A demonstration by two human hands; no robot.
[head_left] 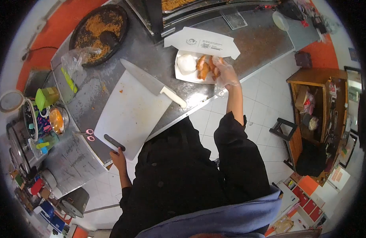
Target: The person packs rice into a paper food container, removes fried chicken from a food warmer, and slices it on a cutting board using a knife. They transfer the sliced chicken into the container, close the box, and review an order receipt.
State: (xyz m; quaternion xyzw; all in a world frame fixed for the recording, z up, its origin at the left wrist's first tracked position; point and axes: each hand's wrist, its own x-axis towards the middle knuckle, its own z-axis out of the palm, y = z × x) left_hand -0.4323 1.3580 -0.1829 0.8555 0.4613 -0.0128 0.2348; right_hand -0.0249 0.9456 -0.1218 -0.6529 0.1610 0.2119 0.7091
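Clear-gloved right fingers [220, 63] partly hide the orange-brown fried pieces [203, 71] — black print [212, 44] on the white cardboard lid [200, 36] is too small to read.

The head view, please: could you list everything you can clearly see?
Food box: one, white, open on the counter
Fried pieces: several, orange, in food box
Rounded item: one, white, beside fried pieces
Board: one, white, at counter's edge
Large knife: one, white-handled, partly on board
Small handle: one, black, on board
Scissors: one, pink-handled, left of board
Round pan: one, dark, upper left
Container: one, green, left
Cabinet: one, brown, right
Clutter: uncounted, mixed colours, both sides
Left hand: one, bare, at board's corner
Right hand: one, clear-gloved, over fried pieces
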